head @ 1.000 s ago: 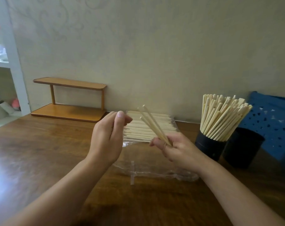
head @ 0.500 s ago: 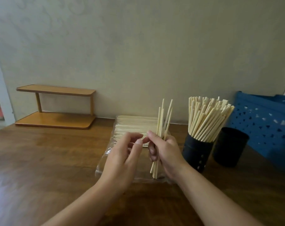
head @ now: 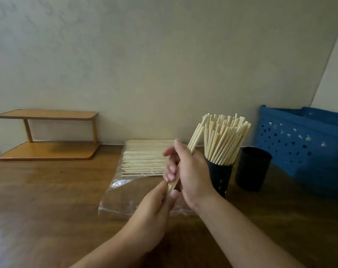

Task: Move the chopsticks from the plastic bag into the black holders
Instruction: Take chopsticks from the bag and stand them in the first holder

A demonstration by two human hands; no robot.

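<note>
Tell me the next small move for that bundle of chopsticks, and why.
Probably carry the bundle to the empty holder. The right hand grips it, the left hand steadies its lower ends, and the nearer holder looks crammed full.

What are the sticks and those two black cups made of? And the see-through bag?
The chopsticks look like pale, unvarnished wood or bamboo: matte cream, square cut ends. The full black holder and the empty black holder seem to be dull black plastic, though painted metal is possible; the full one shows small punched holes. The plastic bag is thin clear film, wrinkled and shiny.
</note>
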